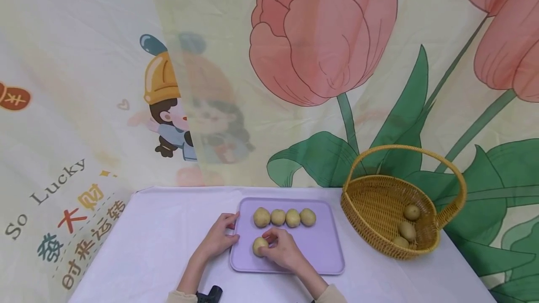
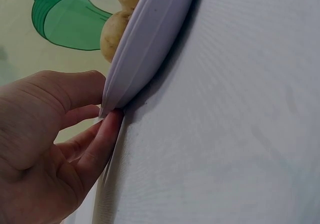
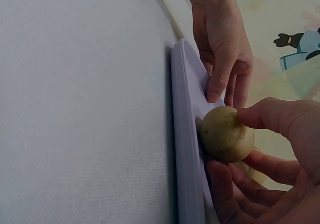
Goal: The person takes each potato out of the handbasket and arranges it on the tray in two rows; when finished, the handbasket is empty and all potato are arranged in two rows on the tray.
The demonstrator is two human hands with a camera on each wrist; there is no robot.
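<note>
On the left part of the purple tray [image 1: 311, 258], my right hand [image 1: 283, 248] grips a potato [image 1: 259, 247] between thumb and fingers. The right wrist view shows this round, pale brown potato [image 3: 226, 135] low against the tray, with the fingers around its far side. My left hand [image 1: 219, 235] holds the tray's left edge. In the left wrist view its thumb lies on the rim [image 2: 114, 77] and a finger touches it from below. Behind the held potato, several more potatoes [image 1: 278, 217] stand in a row along the tray's back half.
To the right of the tray stands a wicker basket [image 1: 366, 235] with a tall handle; three potatoes [image 1: 407, 231] lie in its right side. A white cloth [image 1: 168, 219] covers the table. A printed curtain [image 1: 236, 83] hangs behind it.
</note>
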